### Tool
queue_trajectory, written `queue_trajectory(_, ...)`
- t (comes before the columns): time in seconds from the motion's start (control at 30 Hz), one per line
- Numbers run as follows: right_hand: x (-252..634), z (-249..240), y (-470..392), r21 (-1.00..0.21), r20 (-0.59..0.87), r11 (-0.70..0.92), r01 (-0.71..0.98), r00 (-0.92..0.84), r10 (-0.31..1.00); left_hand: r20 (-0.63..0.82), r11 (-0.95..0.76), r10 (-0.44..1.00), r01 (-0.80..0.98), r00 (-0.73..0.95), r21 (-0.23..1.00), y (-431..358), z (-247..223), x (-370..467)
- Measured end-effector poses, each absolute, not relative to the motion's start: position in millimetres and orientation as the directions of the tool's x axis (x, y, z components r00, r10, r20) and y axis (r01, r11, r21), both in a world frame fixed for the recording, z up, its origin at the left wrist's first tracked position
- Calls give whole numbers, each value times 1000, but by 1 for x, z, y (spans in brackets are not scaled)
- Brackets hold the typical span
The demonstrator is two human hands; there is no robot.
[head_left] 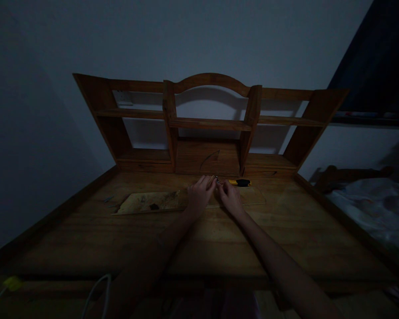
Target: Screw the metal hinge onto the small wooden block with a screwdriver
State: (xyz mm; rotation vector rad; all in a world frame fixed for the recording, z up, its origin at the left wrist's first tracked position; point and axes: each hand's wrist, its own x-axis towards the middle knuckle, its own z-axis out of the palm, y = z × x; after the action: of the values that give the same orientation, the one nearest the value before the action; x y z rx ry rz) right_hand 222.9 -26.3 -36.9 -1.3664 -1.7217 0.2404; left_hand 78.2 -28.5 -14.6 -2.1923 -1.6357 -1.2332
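1. A small shiny piece [217, 180], too dim to identify, sits between the person's fingertips over the desk [219, 248].
2. Left hand [199, 193] and right hand [231, 198] pinch it, fingers bent.
3. A yellow-and-black handle [242, 182] lies just beyond the right hand.
4. Shelves [211, 124] stand behind.

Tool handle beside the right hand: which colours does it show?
Yellow and black handle; head view.

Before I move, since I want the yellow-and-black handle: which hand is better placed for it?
Right, probably: the yellow-and-black handle lies just beyond the right hand, while the left hand is farther away.
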Motion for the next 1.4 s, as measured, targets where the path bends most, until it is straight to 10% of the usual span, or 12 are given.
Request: queue_trajectory(1.4,223,-35,-29,-624,545,424,656,-23,838,668,-422,740,830,83,364,-30,-15,79)
